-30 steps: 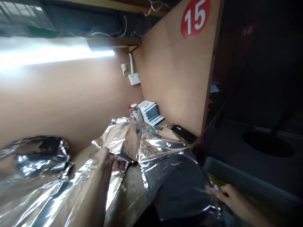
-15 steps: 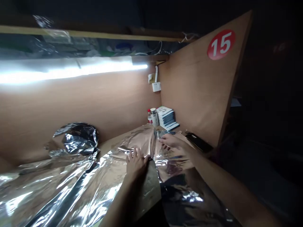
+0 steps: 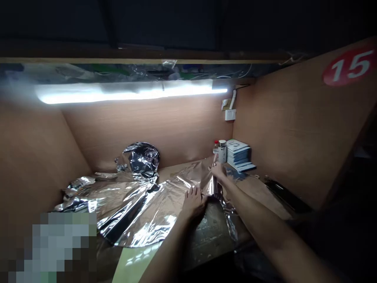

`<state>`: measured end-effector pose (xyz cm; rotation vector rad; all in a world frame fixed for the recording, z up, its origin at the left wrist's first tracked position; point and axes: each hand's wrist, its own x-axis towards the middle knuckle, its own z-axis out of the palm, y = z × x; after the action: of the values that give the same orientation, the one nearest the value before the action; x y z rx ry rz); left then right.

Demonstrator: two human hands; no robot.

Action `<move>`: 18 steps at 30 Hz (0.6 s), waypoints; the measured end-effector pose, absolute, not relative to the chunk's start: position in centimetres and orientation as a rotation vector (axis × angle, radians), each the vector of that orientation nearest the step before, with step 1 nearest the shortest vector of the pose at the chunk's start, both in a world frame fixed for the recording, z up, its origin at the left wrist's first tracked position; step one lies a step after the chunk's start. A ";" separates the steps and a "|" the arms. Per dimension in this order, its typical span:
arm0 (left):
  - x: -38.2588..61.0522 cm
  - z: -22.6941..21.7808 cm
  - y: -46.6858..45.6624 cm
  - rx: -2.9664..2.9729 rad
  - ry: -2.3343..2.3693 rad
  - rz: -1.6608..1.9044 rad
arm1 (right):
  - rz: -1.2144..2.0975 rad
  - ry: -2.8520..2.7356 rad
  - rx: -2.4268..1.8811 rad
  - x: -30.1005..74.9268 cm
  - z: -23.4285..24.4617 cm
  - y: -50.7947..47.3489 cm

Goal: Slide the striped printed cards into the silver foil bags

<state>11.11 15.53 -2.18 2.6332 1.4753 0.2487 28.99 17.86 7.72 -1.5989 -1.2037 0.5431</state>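
A large sheet of shiny silver film covers much of the table, wrinkled and reflective. My left hand lies on it near the middle with fingers stretched out, pressing it against the surface. Just beyond and to the right, my right hand is closed on a gathered part of the film, which rises in folds under the fist. From there a dark crumpled strip of film hangs down beside my right forearm. Bunched film stands against the back wall at the left. What lies under my left palm is hidden.
In the back right corner stand a steel-capped flask, a red-capped bottle and a stack of booklets. A dark phone-like object lies at the right. Wooden partitions enclose three sides, with a bright tube light above.
The view has swung left. My right hand has pulled the right part of the film up and inward, gathering it into folds and baring table at the right. My left hand still rests on the film.
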 end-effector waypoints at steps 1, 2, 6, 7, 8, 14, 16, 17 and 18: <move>11.1 -1.8 15.5 2.640 1.455 0.254 | 0.465 -1.283 -1.648 27.8 7.8 17.7; 11.0 -1.5 15.2 2.649 1.433 0.263 | 0.405 -1.376 -1.649 26.5 7.9 17.4; 10.1 0.0 10.2 2.712 1.294 0.300 | 0.256 -1.869 -1.484 20.4 7.4 15.0; 9.3 0.2 8.1 2.731 1.235 0.281 | 0.199 -2.042 -1.384 18.9 7.1 14.3; 8.0 0.3 5.8 2.746 1.173 0.289 | 0.100 -2.230 -1.255 17.6 6.7 13.5; -5.4 0.2 -1.1 2.529 1.388 1.293 | -0.143 -2.849 -0.763 11.1 3.7 9.7; -8.9 -0.6 0.1 2.478 1.600 1.146 | 0.198 -2.814 -0.972 10.3 3.9 9.5; -10.1 -1.1 0.8 2.483 1.664 0.964 | 0.327 -2.728 -1.128 10.5 4.3 9.7; -10.9 -1.7 1.4 2.493 1.691 0.762 | 0.402 -2.612 -1.292 11.1 4.8 10.2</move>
<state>-10.92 1.36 -1.66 2.4929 1.6906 0.7618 11.09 10.16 4.83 -1.2921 -2.6120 0.4018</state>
